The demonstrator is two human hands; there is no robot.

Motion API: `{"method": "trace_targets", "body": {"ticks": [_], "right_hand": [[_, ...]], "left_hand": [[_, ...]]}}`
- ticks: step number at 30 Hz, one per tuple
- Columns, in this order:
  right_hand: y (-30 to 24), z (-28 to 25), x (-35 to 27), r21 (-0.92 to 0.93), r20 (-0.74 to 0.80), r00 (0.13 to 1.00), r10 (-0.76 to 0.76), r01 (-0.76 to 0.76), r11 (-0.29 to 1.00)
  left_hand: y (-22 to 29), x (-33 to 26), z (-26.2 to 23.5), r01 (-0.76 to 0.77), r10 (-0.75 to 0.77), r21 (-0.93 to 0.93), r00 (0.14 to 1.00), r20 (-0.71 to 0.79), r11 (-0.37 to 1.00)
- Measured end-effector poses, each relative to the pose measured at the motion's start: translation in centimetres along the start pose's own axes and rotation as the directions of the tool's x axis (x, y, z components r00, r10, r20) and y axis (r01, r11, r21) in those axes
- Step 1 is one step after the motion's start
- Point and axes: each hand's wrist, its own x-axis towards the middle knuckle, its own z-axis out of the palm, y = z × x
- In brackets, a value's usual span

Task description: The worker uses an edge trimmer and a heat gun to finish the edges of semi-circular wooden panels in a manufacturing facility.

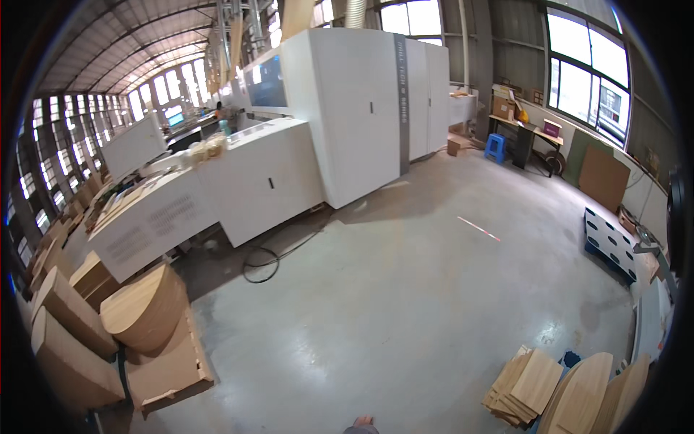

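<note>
Neither of my hands can be made out. At the bottom edge a bit of grey cloth (360, 430) shows with a small skin-toned or brownish tip (365, 419) beyond it; it may be a foot, but too little shows to tell. Nearest on the right stand stacked wooden boards (536, 379) and curved wooden panels (584, 394). At the lower left, stacks of rounded wooden panels (144, 307) rest on a brown cardboard sheet (170, 362).
A large white machine cabinet (354, 116) with a lower white section (264, 181) fills the left and middle. A black cable (262, 281) loops on the floor (376, 289). Farther right are a blue stool (495, 147), a desk (531, 130) and a dark platform with round spots (609, 246).
</note>
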Motion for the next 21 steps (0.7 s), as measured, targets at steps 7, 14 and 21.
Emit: {"method": "trace_targets", "body": {"ticks": [7,14,21], "right_hand": [[-5.0,-11.6,13.6,0.056,0.057,0.998,-0.031,0.027,0.998],[-4.1,-19.0,15.5,0.327,0.07,0.982,0.176,-0.189,0.926],[0.5,-22.4,18.3,0.605,0.262,0.942,0.208,-0.329,0.726]], "left_hand": [[2.0,19.9,-10.2,0.161,-0.155,-0.096,0.986,0.069,0.982],[15.6,44.3,-19.3,0.135,-0.132,-0.001,0.969,0.21,0.991],[33.0,67.2,-18.5,-0.022,-0.01,0.08,0.925,0.38,0.997]]}}
